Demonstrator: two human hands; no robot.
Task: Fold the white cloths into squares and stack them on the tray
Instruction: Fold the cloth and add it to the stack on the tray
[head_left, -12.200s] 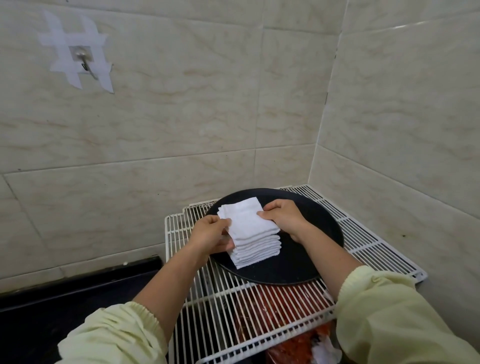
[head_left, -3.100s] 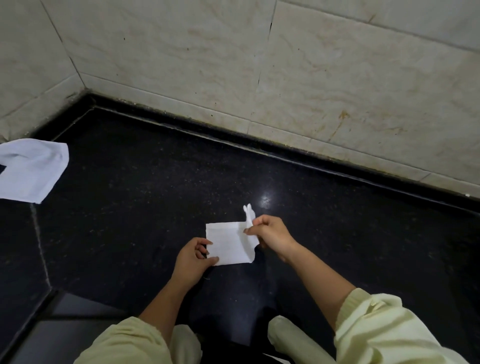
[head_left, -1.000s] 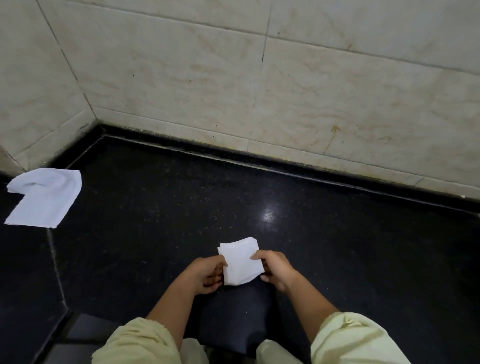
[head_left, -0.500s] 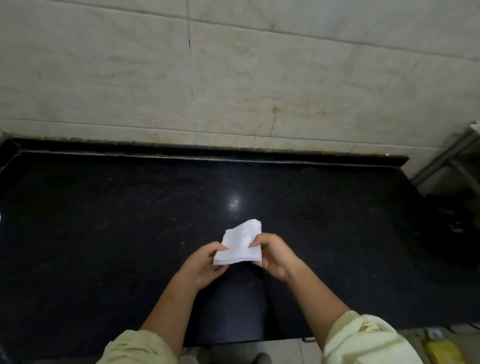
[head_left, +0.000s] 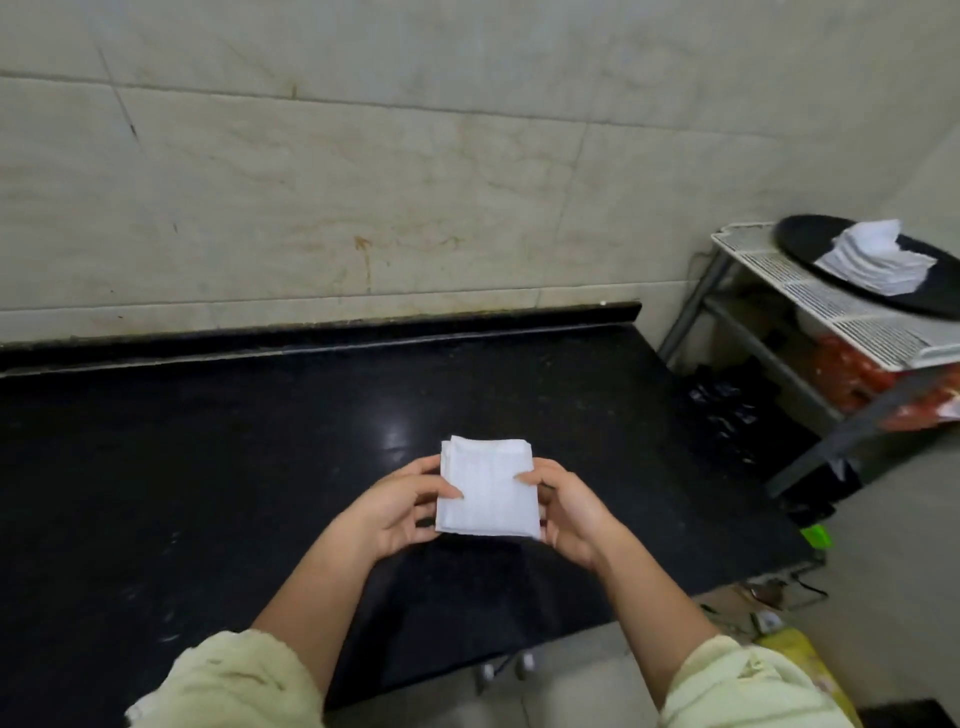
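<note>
A white cloth (head_left: 488, 488), folded into a small square, is held flat above the black counter (head_left: 208, 457). My left hand (head_left: 400, 506) grips its left edge with the thumb on top. My right hand (head_left: 569, 512) grips its right edge the same way. At the far right a round black tray (head_left: 810, 241) lies on a white wire rack (head_left: 841, 312). A stack of folded white cloths (head_left: 875, 260) sits on the tray.
Beige tiled wall runs behind the counter. The rack stands past the counter's right end on grey metal legs (head_left: 691, 306), with red packaging (head_left: 852, 374) under it. A yellow bag (head_left: 800, 660) lies on the floor below right.
The view has swung right, bringing the rack and tray into sight. The cloth went from a loose, tilted fold to a flat square held level between both hands.
</note>
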